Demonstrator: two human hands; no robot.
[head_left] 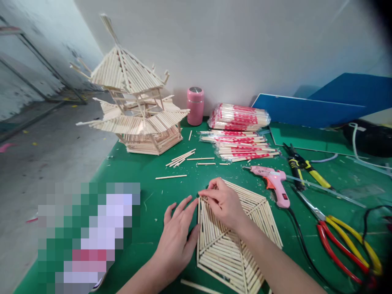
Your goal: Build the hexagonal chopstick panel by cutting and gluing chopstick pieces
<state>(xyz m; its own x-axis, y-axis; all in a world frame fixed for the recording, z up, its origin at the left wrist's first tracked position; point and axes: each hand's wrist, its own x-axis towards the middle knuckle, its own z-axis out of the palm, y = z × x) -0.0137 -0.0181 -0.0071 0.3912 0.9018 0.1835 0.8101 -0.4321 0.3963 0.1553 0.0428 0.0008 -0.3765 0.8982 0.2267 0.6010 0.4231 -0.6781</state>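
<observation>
A flat hexagonal panel of glued wooden sticks (235, 249) lies on the green table (137, 171) in front of me. My left hand (177, 237) rests flat on the table with its fingers against the panel's left edge. My right hand (223, 202) lies over the panel's upper left corner, and its thumb and fingertips pinch a thin stick (204, 199) at that edge. Part of the panel is hidden under my right hand and forearm.
A stick-built pagoda model (134, 106) stands at the back left. Loose sticks (180, 158), wrapped chopstick packs (239, 116), a pink cup (195, 106), a pink glue gun (272, 181), pliers (301, 165) and red-and-yellow cutters (346, 241) lie around. Blue boards (306, 110) lean at the back right.
</observation>
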